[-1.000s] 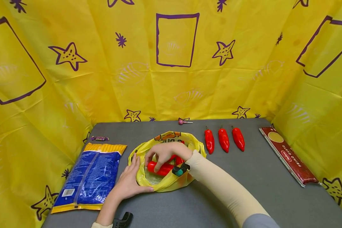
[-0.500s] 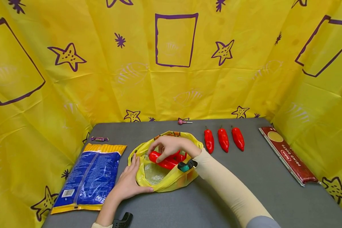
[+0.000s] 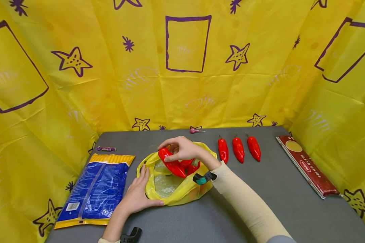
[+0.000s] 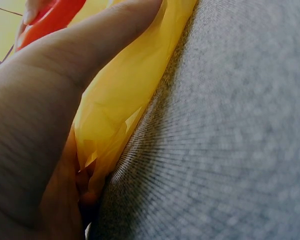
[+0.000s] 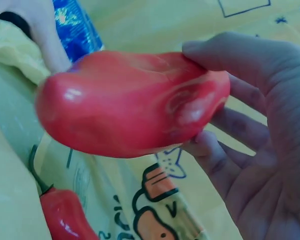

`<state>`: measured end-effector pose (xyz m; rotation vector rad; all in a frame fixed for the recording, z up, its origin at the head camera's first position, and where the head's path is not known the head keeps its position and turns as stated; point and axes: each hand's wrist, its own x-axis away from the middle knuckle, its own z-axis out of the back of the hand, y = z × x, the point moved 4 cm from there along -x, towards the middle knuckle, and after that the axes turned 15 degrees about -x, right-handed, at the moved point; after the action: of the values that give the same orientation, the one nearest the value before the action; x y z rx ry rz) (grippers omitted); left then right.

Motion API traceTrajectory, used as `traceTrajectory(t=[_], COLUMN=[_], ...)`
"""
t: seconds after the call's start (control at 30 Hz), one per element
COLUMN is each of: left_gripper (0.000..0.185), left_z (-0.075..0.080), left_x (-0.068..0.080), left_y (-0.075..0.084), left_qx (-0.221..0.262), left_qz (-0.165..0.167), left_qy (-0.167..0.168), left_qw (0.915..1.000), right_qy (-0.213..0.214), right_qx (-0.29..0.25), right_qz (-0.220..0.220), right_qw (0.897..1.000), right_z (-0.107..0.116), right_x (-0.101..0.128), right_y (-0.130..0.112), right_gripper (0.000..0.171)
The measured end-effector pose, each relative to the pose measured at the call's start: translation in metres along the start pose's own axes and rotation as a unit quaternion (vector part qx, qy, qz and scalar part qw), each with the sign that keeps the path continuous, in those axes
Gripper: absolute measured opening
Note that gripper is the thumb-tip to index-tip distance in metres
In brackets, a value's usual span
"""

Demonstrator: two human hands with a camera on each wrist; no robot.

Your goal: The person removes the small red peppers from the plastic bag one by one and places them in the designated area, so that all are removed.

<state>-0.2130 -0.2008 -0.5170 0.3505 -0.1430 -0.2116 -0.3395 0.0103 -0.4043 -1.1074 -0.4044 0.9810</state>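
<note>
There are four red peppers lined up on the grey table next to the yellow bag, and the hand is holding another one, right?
Not quite: three red peppers lie in that row on the grey table, as the head view shows. The right hand does hold another red pepper over the yellow plastic bag.

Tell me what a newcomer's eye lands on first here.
The right hand holds a glossy red pepper above the open yellow bag at the table's centre, while the left hand steadies the bag's rim. Three more red peppers lie in a row to its right.
</note>
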Motion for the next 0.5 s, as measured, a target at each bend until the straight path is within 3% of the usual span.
traceTrajectory(t=[0.27, 0.5], left_gripper=[0.149, 0.150], left_z=[0.003, 0.002], left_x=[0.001, 0.002], left_y=[0.002, 0.003], left_qx=[-0.001, -0.002], left_qz=[0.002, 0.003], left_qy=[0.000, 0.001], left_qw=[1.0000, 1.0000], right_qy=[0.055, 0.097], right_qx=[-0.016, -0.023], right_qz=[0.002, 0.000], right_qw=[0.998, 0.995], right_z=[0.011, 0.021], right_x=[0.013, 0.033], right_y=[-0.014, -0.010], right_gripper=[0.045, 0.044])
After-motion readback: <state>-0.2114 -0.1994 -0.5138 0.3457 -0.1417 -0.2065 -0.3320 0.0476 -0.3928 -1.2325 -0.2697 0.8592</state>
